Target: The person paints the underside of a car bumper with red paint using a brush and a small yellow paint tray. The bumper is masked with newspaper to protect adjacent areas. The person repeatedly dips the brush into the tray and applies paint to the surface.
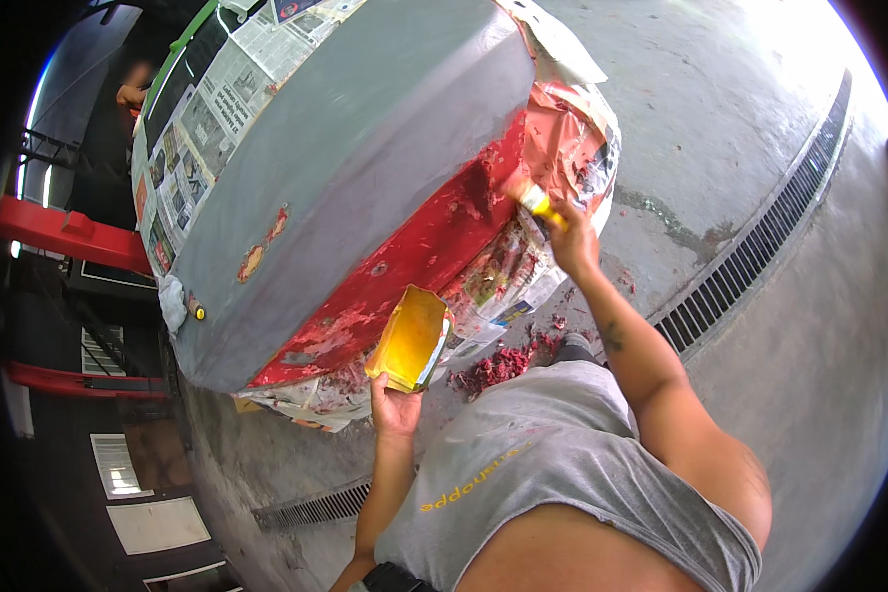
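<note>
My right hand (575,242) is closed around a paintbrush (536,201) with a yellow handle. Its bristles, a little blurred, are at the right end of a wet-looking red strip (434,237) along the lower edge of a grey car body panel (365,148). My left hand (395,407) grips the bottom edge of a cut-open yellow container (411,337), its opening facing up. Yellow shows inside; I cannot tell how much liquid it holds. The container is just in front of the strip's lower middle, where the red is patchy.
Newspaper (212,109) masks the car, and red-stained paper (562,133) covers its right end. Dark red scraps (498,370) lie on the concrete floor near my feet. A drain grate (760,261) crosses the right side. Red lift arms (74,237) and a person (133,89) are at left.
</note>
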Demonstrator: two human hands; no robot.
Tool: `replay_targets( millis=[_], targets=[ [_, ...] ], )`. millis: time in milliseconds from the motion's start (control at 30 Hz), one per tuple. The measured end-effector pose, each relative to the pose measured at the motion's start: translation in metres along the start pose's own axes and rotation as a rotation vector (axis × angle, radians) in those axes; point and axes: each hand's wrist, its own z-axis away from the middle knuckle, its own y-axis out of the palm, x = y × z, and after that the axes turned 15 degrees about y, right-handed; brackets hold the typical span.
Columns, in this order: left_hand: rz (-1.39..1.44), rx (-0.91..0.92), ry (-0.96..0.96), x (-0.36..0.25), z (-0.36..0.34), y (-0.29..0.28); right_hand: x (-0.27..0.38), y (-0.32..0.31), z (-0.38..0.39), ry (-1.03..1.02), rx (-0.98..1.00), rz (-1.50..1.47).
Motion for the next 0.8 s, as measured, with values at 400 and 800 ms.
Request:
replay_targets(
  millis=[400, 800],
  targets=[
    [0.009, -0.023, -0.011, 0.004, 0.004, -0.004, -0.012, 0.032, -0.037, -0.211, -0.011, 0.021],
    [-0.033, -0.1, 0.008, -0.017, 0.021, -0.025, -0.048, 0.059, -0.014, -0.17, 0.181, 0.57]
  ],
)
